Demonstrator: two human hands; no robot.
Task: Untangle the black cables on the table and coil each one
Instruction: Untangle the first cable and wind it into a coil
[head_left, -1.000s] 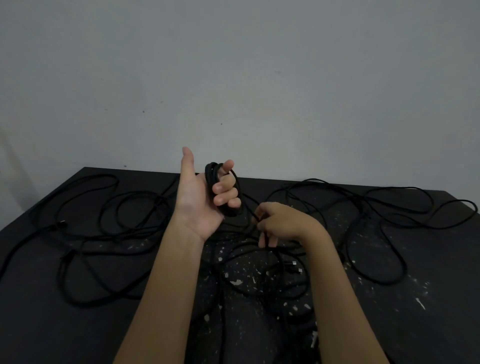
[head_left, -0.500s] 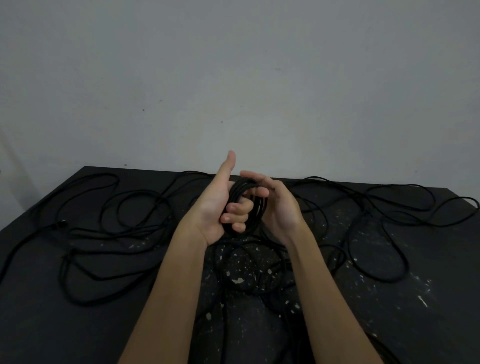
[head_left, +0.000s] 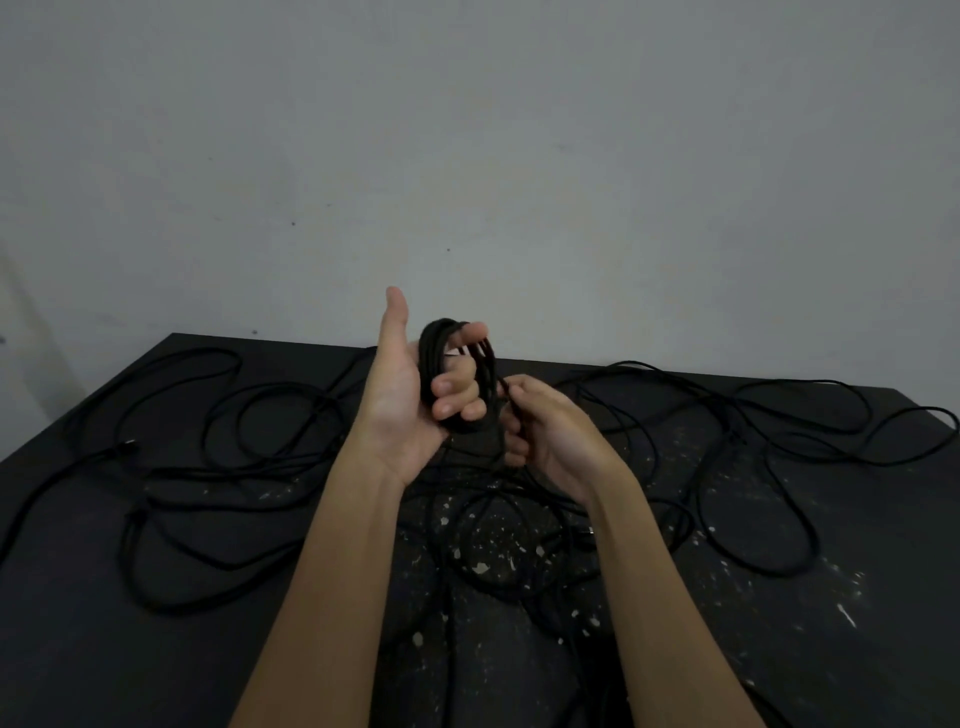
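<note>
Left hand (head_left: 400, 415) grips a cable coil (head_left: 430, 361); right hand (head_left: 550, 441) pinches its strand. Loose cables (head_left: 291, 470) sprawl across the paint-flecked counter (head_left: 831, 675).

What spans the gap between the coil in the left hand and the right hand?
Head view: one black cable strand runs from the coil in the left hand to the pinching right hand.
</note>
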